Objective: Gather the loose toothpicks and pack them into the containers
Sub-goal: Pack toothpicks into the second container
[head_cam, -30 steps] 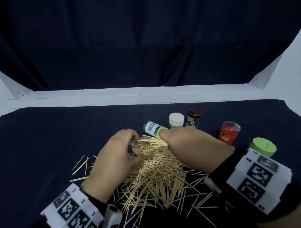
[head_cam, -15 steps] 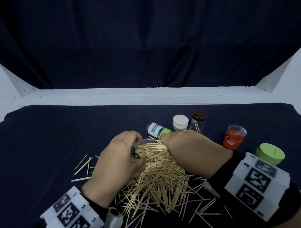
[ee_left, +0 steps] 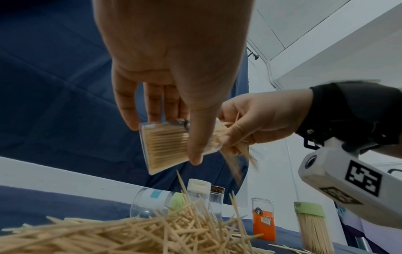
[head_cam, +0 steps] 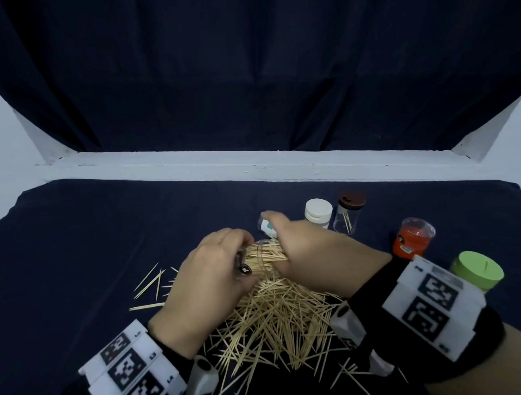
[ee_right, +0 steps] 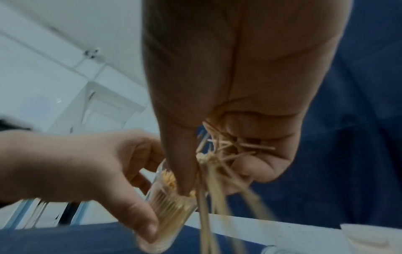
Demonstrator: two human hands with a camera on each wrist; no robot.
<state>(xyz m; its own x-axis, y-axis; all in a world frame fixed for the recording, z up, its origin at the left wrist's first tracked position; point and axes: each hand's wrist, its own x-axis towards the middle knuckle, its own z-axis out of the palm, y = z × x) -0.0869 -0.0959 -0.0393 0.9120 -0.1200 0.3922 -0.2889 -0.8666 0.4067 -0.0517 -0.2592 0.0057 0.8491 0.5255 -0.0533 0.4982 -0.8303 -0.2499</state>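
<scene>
Near the middle of the head view the left hand [head_cam: 209, 276] grips a clear plastic container [ee_left: 165, 146], thumb on one side and fingers on the other, lifted above the pile of loose toothpicks [head_cam: 281, 320] that spreads across the dark cloth [head_cam: 92, 232] toward the lower centre. The head view hides most of that container; the left wrist view shows it tilted and already packed with toothpicks lying parallel. The right hand [head_cam: 311, 254] meets it at the open mouth, fingers curled round a small bundle of toothpicks [ee_right: 219, 153]. The right wrist view shows the bundle splayed and several sticks blurred below the fingers, possibly falling.

Right of centre in the head view lie a tipped clear bottle with a teal label [head_cam: 266, 225], a white-capped jar [head_cam: 318, 211], a brown-lidded jar [head_cam: 347, 212], an orange-labelled cup [head_cam: 411, 240] and a green-lidded container [head_cam: 477, 271]; only the left wrist view shows this last one full of toothpicks.
</scene>
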